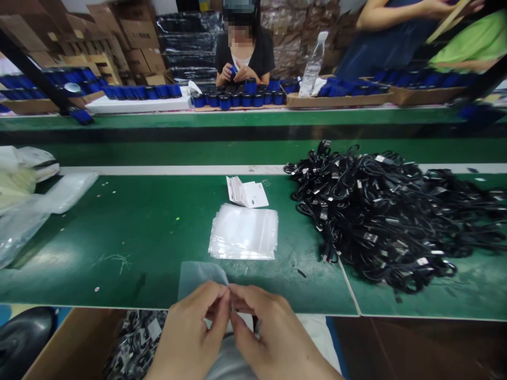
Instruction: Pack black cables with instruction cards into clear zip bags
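My left hand [198,322] and my right hand [263,322] meet at the near edge of the green table, both closed. Between their fingertips they pinch the edge of a clear plastic bag [200,274], whose body extends left above the table. Just beyond lies a stack of clear plastic bags [243,232]. Behind that stack is a small pile of white cards [253,194], some standing and fanned, some flat. To the right spreads a large heap of coiled black cables [372,211] with metal plugs. Whether anything is inside the held bag is hidden by my fingers.
At left lie crumpled clear plastic bags [67,192]. Below the table edge, a cardboard box [83,338] holds packed items. Across the bench a person [245,58] handles a blue item behind rows of blue jars [237,99]; a plastic bottle [314,66] stands nearby.
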{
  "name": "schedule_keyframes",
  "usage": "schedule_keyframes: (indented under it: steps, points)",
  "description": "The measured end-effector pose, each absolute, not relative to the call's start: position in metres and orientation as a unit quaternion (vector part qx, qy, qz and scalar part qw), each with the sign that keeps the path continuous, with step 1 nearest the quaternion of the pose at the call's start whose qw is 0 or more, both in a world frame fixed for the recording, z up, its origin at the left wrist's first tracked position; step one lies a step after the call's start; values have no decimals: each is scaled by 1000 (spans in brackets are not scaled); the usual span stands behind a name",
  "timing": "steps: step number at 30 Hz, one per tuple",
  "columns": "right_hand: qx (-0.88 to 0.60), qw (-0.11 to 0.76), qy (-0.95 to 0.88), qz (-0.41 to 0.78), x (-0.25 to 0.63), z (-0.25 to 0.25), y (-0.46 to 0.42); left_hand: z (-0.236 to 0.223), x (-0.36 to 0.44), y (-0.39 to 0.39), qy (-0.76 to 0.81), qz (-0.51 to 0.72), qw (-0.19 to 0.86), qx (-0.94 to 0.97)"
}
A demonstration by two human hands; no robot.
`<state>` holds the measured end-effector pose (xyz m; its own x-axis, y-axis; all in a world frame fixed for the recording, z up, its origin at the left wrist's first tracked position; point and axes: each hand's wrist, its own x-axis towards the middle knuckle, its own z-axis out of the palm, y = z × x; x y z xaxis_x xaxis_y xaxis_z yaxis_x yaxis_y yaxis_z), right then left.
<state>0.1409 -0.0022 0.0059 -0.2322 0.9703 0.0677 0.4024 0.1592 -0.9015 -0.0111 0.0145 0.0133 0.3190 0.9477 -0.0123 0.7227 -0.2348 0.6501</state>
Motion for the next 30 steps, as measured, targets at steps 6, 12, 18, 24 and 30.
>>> schedule_keyframes:
  steps: [6, 12, 18, 24, 30]
  points:
    - [-584, 267, -717, 273, 138, -4, 5, -5, -9, 18, 516, 213, 317, 766]
    - [-589, 180, -729, 298, 159, 14, 24, -12, -11, 19, 542, 208, 320, 749]
    - [-672, 287, -611, 304, 174, 45, 138, -10, -9, 23, 547, 201, 314, 750]
    - [-670, 224, -555, 439, 170, 28, 210, -12, -10, 24, 542, 203, 337, 742]
    - [-665, 232, -541, 461, 181, 36, 202, -12, -12, 27, 550, 193, 367, 725]
